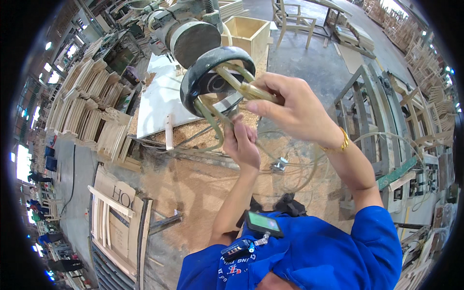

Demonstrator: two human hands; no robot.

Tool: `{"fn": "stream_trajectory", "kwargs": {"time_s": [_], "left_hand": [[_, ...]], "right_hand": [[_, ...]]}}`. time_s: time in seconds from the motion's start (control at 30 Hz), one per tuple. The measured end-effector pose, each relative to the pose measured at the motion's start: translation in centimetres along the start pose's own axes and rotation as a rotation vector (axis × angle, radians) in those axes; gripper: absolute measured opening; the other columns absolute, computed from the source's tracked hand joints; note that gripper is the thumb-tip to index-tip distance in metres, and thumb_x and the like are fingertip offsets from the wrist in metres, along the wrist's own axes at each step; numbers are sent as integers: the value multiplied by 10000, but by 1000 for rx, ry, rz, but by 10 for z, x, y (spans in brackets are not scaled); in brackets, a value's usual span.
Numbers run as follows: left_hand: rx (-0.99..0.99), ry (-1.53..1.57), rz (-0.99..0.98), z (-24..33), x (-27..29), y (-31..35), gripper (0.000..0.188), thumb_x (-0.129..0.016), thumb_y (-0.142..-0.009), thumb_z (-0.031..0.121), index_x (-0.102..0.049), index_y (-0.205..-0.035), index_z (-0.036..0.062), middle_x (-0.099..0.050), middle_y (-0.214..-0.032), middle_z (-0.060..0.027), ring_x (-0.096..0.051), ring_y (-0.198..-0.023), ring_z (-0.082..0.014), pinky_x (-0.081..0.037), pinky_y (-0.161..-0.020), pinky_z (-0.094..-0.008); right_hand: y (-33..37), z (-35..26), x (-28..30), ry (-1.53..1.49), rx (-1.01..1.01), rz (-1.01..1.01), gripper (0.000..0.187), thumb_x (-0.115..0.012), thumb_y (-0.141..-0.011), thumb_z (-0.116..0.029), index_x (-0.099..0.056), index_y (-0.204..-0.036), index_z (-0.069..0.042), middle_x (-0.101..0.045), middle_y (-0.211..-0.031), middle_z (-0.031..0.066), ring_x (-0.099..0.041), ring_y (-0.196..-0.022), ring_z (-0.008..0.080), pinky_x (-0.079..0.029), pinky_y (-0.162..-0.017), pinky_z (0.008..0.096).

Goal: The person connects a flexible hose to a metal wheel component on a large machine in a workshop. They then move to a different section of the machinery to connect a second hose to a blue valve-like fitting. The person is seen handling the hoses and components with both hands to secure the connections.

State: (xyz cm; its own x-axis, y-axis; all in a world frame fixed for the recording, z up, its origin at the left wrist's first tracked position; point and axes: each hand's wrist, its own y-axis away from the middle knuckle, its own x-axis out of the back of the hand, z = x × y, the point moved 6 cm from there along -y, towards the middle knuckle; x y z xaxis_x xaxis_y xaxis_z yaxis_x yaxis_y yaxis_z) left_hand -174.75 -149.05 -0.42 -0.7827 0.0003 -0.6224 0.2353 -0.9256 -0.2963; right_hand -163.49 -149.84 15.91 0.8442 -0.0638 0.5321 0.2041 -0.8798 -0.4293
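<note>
My right hand is closed round a bundled stretch of translucent yellowish hose, thumb and fingers pinching it at its right end. The hose passes through a thick black ring on the front of a grey machine. Lower and nearer, my left hand is curled shut on another part of the hose, just below the ring. Its fingertips are partly hidden. A flat metal bar crosses just above the left hand. Thin loops of hose hang below, beside a small metal fitting.
Sawdust covers the floor under the machine. A white board lies to its left, near stacked wooden parts. Behind stands an open wooden box. Metal racks are at right; a wooden frame and cardboard at lower left.
</note>
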Motion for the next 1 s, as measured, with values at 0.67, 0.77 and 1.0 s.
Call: {"fn": "stream_trajectory", "kwargs": {"time_s": [0.67,0.77,1.0], "left_hand": [[98,-694,130,-47,73,113,383,-518,-908,100,-417,-1251,-38,-535,-1114,-120,-514,-1010,-168,-419,-899,-298],[286,-901,-9,-89,106,166,335,-539,-889,127,-492,-1182,-28,-564,-1050,-114,-528,-963,-173,-431,-873,-308],[481,-1422,-750,-225,111,218,303,-620,-787,154,-600,-1035,-20,-613,-979,-191,-580,-939,-315,-443,-857,-389]], "right_hand": [[219,170,104,-456,-667,170,272,-572,-864,-189,-615,-1027,25,-461,-623,-50,-360,-485,25,-277,-425,206],[345,233,96,-677,-990,323,274,-526,-902,-209,-603,-1019,26,-462,-623,-49,-338,-422,14,-242,-368,187],[544,257,79,83,-1327,357,228,-526,-873,-239,-605,-872,-25,-578,-651,146,-508,-502,282,-389,-479,377]]}}
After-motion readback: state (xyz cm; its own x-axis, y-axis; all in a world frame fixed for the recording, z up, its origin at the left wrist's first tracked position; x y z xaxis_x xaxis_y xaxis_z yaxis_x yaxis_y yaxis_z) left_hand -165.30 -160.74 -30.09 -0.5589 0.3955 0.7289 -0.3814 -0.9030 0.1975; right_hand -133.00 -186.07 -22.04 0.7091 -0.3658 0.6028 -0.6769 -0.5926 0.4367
